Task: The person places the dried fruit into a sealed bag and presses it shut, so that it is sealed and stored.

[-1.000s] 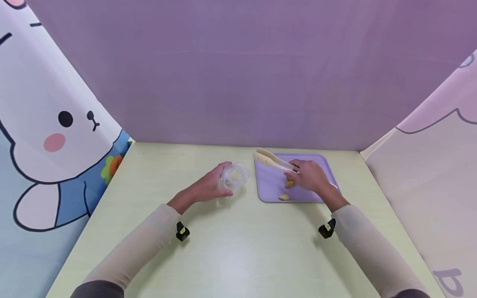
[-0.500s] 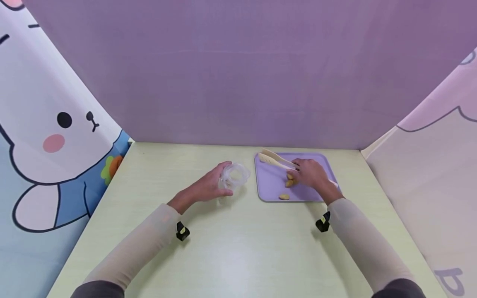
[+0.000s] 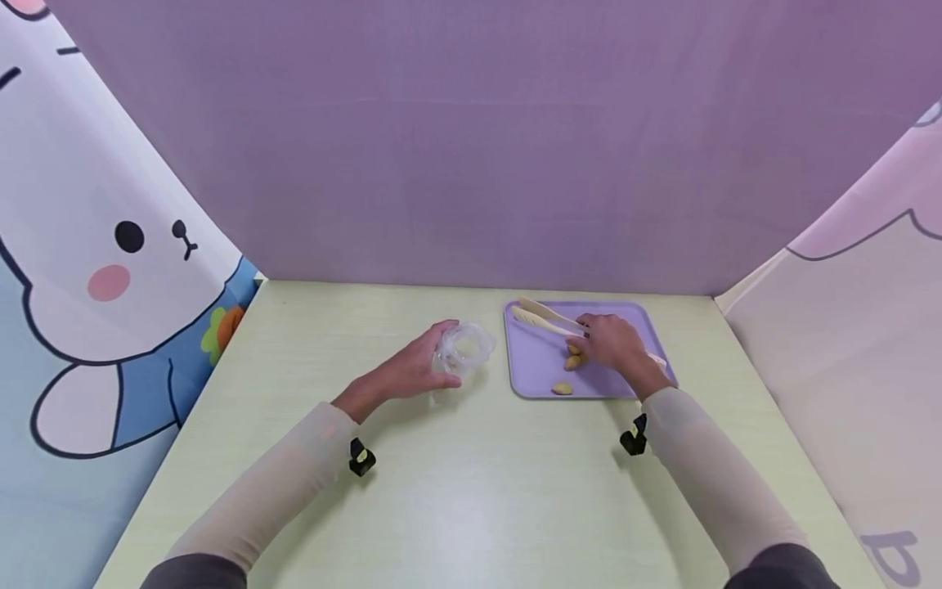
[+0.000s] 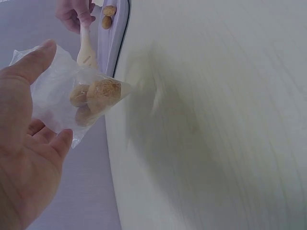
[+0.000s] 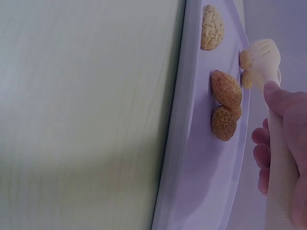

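Observation:
My left hand (image 3: 412, 368) holds a clear plastic bag (image 3: 465, 348) by its mouth, left of the tray. Several nuts (image 4: 88, 103) in tan shells show in the bottom of the bag in the left wrist view. Over the purple tray (image 3: 530, 376), my right hand (image 3: 614, 339) grips a pair of pale tongs (image 3: 540, 319), their tips apart at the tray's far left corner. In the right wrist view, one tong head overlaps two small nuts (image 5: 245, 60). Wrinkled nuts (image 3: 571, 361) lie under my right hand, and a single nut (image 3: 562, 388) sits near the tray's front edge.
A pale wood-grain table (image 3: 471, 483) carries the tray at its back right. Behind it rises a purple cloth wall (image 3: 478, 147). Printed cartoon cloth (image 3: 140, 311) hangs along the left side, and a pink and cream cloth (image 3: 861, 327) along the right.
The tong tips have shifted slightly right, in over the tray's far left corner. My right wrist has swung a little left. My left hand and the bag stay in place.

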`<state>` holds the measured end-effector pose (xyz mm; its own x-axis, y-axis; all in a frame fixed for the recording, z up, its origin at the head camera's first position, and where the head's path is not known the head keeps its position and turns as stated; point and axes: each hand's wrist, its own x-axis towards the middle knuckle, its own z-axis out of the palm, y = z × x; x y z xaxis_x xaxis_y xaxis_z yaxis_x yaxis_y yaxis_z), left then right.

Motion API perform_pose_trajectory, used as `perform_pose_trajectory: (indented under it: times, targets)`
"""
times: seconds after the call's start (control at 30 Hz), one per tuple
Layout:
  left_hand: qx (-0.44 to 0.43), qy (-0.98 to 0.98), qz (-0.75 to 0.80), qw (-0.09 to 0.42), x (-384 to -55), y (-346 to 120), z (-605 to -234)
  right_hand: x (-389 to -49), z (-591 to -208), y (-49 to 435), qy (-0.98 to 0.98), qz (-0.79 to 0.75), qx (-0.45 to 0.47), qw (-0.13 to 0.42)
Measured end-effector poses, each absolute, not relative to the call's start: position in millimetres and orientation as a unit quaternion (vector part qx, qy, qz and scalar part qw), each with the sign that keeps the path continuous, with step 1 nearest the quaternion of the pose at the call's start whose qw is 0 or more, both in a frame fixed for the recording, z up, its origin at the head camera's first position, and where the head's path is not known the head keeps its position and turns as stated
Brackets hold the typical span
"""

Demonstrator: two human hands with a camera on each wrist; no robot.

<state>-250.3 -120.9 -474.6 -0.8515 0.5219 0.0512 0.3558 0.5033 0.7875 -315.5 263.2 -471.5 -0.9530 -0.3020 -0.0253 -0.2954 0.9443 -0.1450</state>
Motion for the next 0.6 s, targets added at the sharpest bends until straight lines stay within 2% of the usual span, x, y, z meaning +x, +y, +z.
perform_pose_trajectory:
  times: [0.23,0.6]
  targets:
    - [0.257,0.865,0.421,0.093,-250.7,-122.9,-476.4,-317.7,-473.3,263.7,0.988,-0.062,-0.135,0.046]
    - [0.252,0.868,0.418,0.093,-248.9,-123.3,-475.4,-315.4,-474.0,260.3,0.988,-0.053,-0.14,0.043]
